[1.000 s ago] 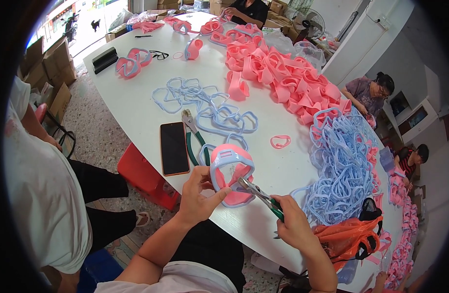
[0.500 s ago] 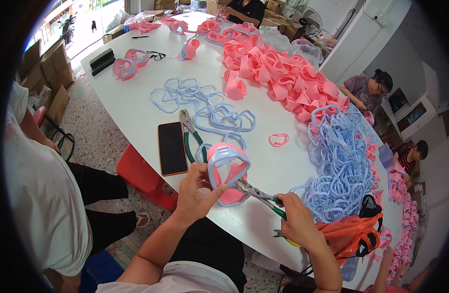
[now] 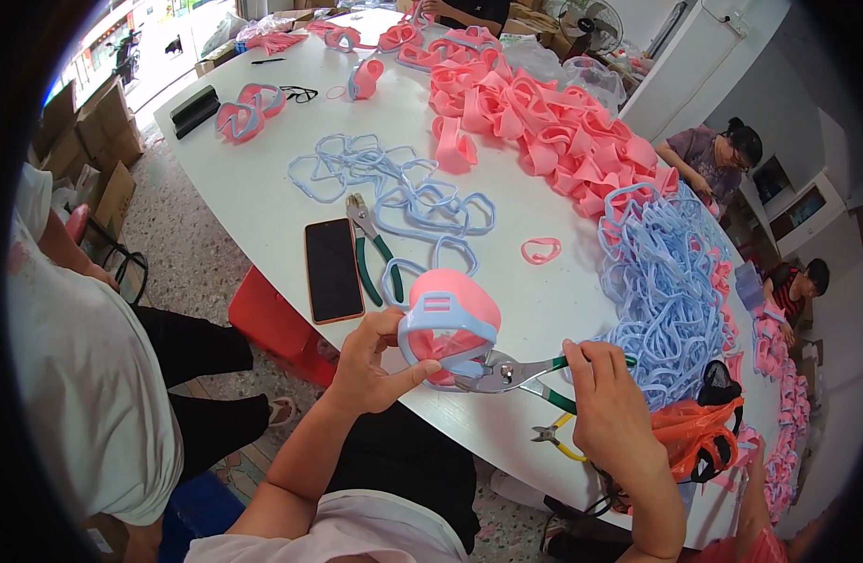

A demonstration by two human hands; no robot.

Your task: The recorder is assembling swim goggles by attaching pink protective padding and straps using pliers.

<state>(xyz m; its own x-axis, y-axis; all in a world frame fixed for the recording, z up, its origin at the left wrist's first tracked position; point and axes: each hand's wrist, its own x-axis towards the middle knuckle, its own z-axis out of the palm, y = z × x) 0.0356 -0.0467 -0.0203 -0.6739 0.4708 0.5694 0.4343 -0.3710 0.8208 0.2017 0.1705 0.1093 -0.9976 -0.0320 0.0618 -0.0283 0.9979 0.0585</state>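
My left hand [image 3: 382,368] grips a swim mask [image 3: 471,293], a pink soft skirt with a light blue frame around it, held over the table's near edge. Its thumb presses on the lower rim. My right hand [image 3: 611,399] is wrapped round the green handles of a pair of pliers [image 3: 511,377]. The jaws of these pliers meet the blue frame at the mask's lower right; their tips are partly hidden there. Behind the mask lies a second pair of green-handled pliers [image 3: 364,223], beside a dark phone [image 3: 334,272].
Light blue frames [image 3: 356,169] lie loose mid-table. Heaps of blue frames [image 3: 661,300] and pink skirts [image 3: 553,141] fill the right side. Yellow-handled cutters [image 3: 558,436] and an orange bag [image 3: 696,432] sit near my right arm. A person in white [image 3: 84,347] stands at left; several others sit around.
The mask has tilted, showing more of its pink top. My right hand has moved right and up, with the plier handles swung more level and spread wider.
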